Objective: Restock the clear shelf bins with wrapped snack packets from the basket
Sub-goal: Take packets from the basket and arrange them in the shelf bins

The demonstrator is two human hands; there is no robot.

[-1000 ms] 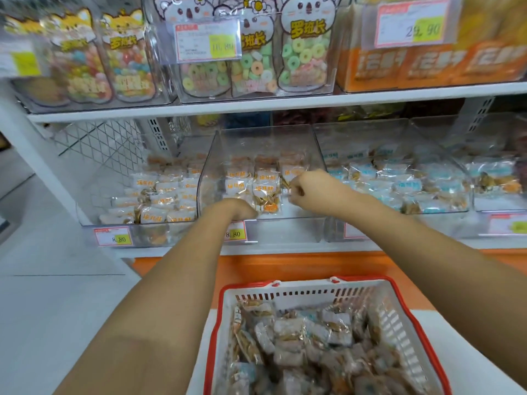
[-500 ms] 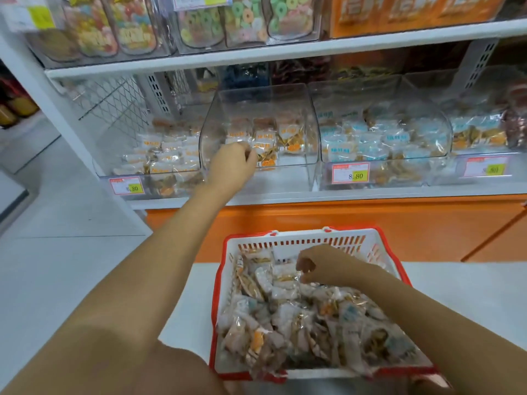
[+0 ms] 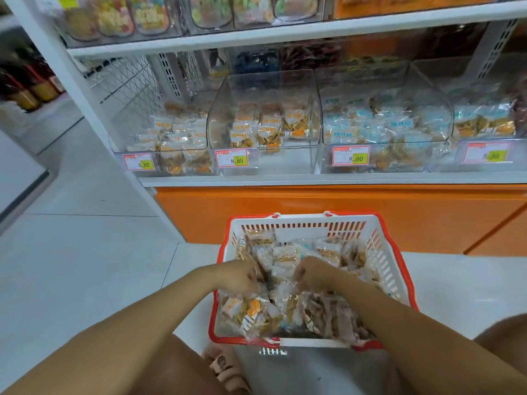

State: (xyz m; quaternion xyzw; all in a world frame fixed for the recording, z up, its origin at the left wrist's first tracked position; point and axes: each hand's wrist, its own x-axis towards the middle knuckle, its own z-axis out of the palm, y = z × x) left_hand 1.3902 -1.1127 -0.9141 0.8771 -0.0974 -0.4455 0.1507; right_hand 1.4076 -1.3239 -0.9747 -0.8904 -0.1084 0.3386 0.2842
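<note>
Both hands [image 3: 242, 276] [image 3: 312, 273] among packets [image 3: 251, 306] in basket [image 3: 299, 227]

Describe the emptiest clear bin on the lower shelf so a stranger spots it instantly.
Find the lower white shelf above the orange base panel, straight beyond the red-rimmed basket. The bin is second from the left, with an 8.80 tag. Unlike its fuller neighbours, its front stretch is bare, with orange-labelled packets only at the back.

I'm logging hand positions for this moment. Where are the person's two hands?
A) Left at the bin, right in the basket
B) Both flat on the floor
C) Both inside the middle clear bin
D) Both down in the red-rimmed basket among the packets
D: the left hand and the right hand are both among the wrapped packets inside the basket.
</note>
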